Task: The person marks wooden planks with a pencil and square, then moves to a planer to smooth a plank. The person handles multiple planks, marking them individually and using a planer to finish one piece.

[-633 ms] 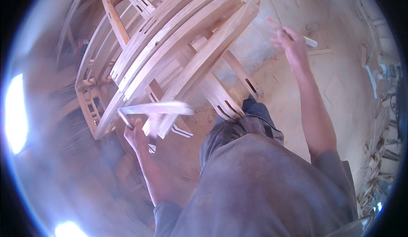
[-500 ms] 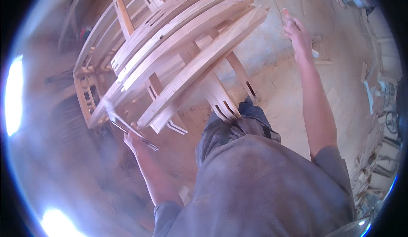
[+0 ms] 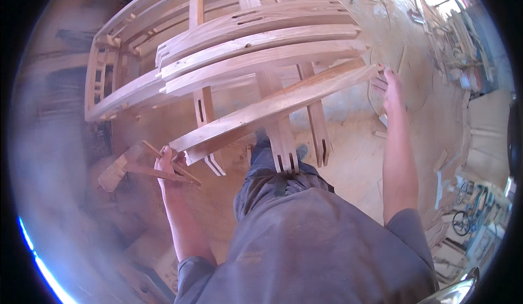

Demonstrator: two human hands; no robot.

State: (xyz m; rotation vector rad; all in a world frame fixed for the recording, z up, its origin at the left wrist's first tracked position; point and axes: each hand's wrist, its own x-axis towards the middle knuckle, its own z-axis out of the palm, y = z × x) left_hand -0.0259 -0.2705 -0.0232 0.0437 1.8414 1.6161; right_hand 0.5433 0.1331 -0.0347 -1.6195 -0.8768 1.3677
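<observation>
While the left hand (image 3: 165,163) clasps an angled wooden tool (image 3: 143,170), its upper fingers also meet, or come very close to, the left end of the front beam (image 3: 272,106); contact cannot be confirmed. The right hand (image 3: 390,89) is at the opposite end, fingers partly extended; whether they grip or merely rest cannot be told. A small red item (image 3: 379,65) at those fingertips is too small to identify.

The front beam is set slantwise over the slotted posts (image 3: 281,140), its left end towards their near ends, its right end just beside the curved rails (image 3: 267,60). Both ends project past the outer posts. Whether it bears on the posts or is slightly raised is not determinable.

Risks, as judged: with the left fingers committed to the tool, that end is the weaker hold, and an uneven lift could let the beam roll off the posts' near ends onto the person's legs (image 3: 251,177). A loosened clasp could drop the tool to the floor (image 3: 348,178); a twist of the wrist could knock it against the beam. A swing of the right end could bruise the nearest rail's edge.
</observation>
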